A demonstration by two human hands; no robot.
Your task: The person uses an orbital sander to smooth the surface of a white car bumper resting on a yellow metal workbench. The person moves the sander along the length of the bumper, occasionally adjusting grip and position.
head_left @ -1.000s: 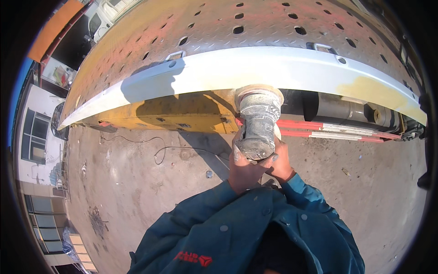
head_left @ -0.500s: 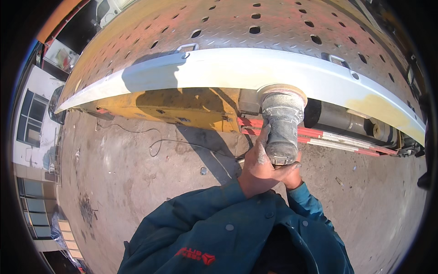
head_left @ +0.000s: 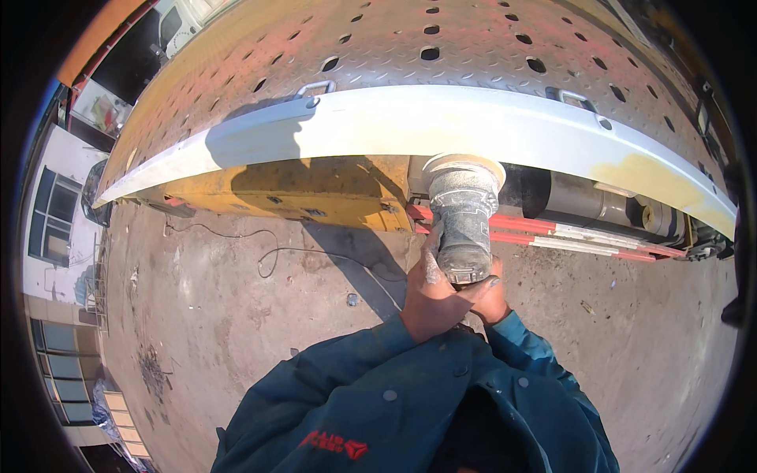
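A dusty grey-black power sander (head_left: pixel 464 225) points away from me, with its round pad (head_left: pixel 465 167) at the lower edge of a long white-painted metal beam (head_left: pixel 378 118). I cannot tell whether the pad presses on the beam. My left hand (head_left: pixel 434 292) is closed around the near end of the sander, with pale dust on the fingers. On the other side of the same end, my right hand (head_left: pixel 493 298) grips it, its fingers partly hidden behind the tool. Yellowish patches (head_left: pixel 650 177) show on the beam's right part.
Behind the beam lies a truck bed of perforated tread plate (head_left: pixel 394 59) with metal loops (head_left: pixel 315 88). Below hang a yellow box (head_left: pixel 292 189), a dark cylindrical tank (head_left: pixel 583 201) and red-and-white bars (head_left: pixel 552 235). A thin cable (head_left: pixel 272 251) trails over the concrete floor (head_left: pixel 236 315).
The sander and both hands have moved a little left along the beam, and the pad sits slightly lower. Both hands keep their grip.
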